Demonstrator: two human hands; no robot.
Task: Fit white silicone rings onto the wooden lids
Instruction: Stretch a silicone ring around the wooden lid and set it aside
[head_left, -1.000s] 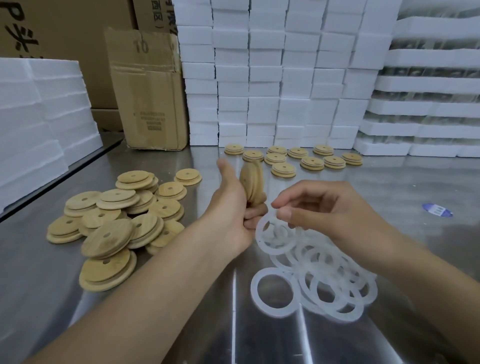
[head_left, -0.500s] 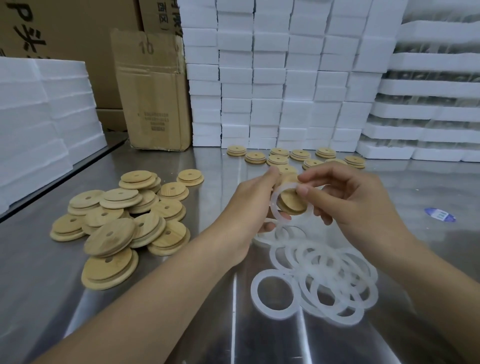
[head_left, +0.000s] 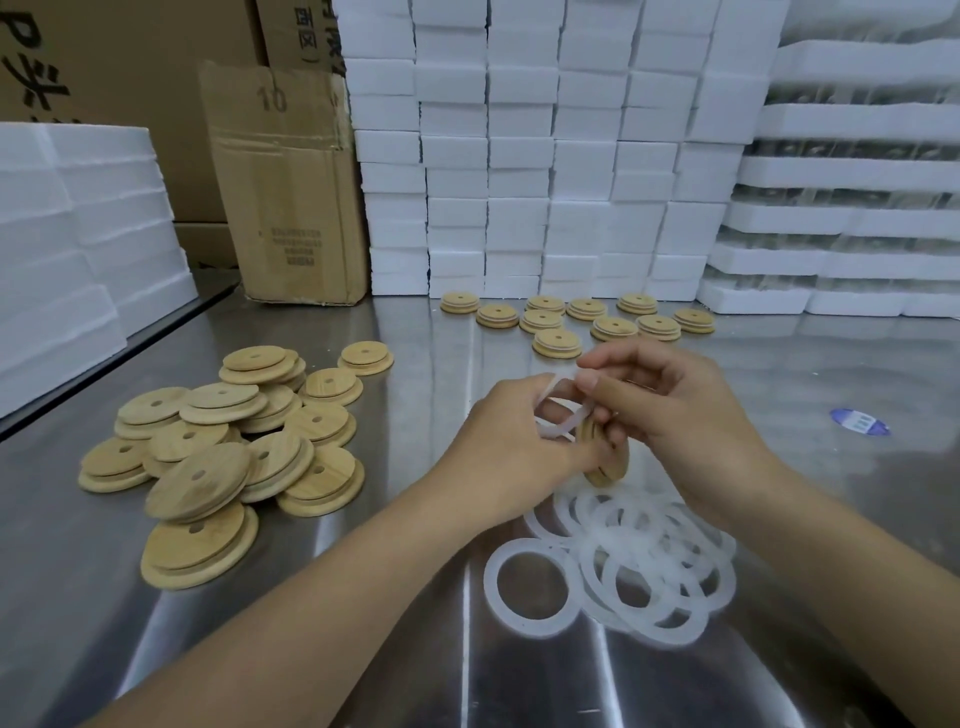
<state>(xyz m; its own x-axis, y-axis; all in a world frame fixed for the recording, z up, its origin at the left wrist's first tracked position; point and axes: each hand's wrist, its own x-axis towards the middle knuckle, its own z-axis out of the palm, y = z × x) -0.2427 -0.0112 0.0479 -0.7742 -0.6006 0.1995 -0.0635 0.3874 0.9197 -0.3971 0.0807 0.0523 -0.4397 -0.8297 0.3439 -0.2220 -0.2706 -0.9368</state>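
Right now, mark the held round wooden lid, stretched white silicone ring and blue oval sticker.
round wooden lid (head_left: 612, 463): head view, rim.
white silicone ring (head_left: 562, 426): head view, lower band.
blue oval sticker (head_left: 860, 422): head view, centre.

Two hands are in view, the left hand (head_left: 514, 441) and the right hand (head_left: 675, 410). Between them are one wooden lid (head_left: 605, 462) and one white silicone ring (head_left: 563, 423). Beyond the hands, ten far lids (head_left: 614, 327) lie singly. To the left of the left hand, the heap of bare lids (head_left: 197, 480) shows at least twelve; overlaps hide an exact total. Just below the right hand, the loose rings (head_left: 654, 566) number roughly ten, too tangled to count surely, and one separate ring (head_left: 491, 590) lies at their left edge. Right of the right hand lies one blue sticker (head_left: 860, 421). Beyond the left hand stands one cardboard box (head_left: 283, 182). The white foam blocks (head_left: 519, 156) behind are too many to count.
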